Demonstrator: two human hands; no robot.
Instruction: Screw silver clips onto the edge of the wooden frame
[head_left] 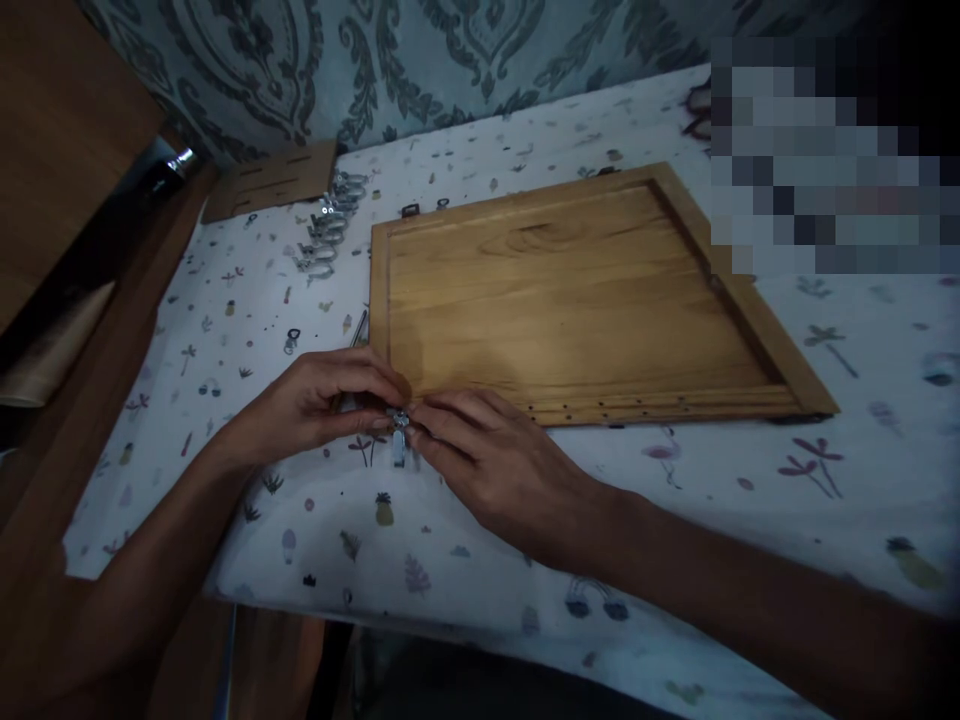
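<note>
A wooden panel (540, 300) with a raised frame lies on the printed tablecloth, with a row of small dark holes along its near edge. At its near left corner is a small silver metal latch (399, 440), its lower loop hanging off the edge. My left hand (322, 400) pinches the latch from the left, thumb below and fingers above. From the right, my right hand (487, 455) closes its fingertips on the same latch. The fingertips partly hide where latch and wood meet. A thin metal rod (360, 327) shows behind my left hand.
Several similar silver latches (330, 225) lie in a row beyond the panel's left side. A flat brown slotted board (274, 180) rests at the back left by the patterned wall covering (450, 60). The white tablecloth (465, 560) ends at the near edge.
</note>
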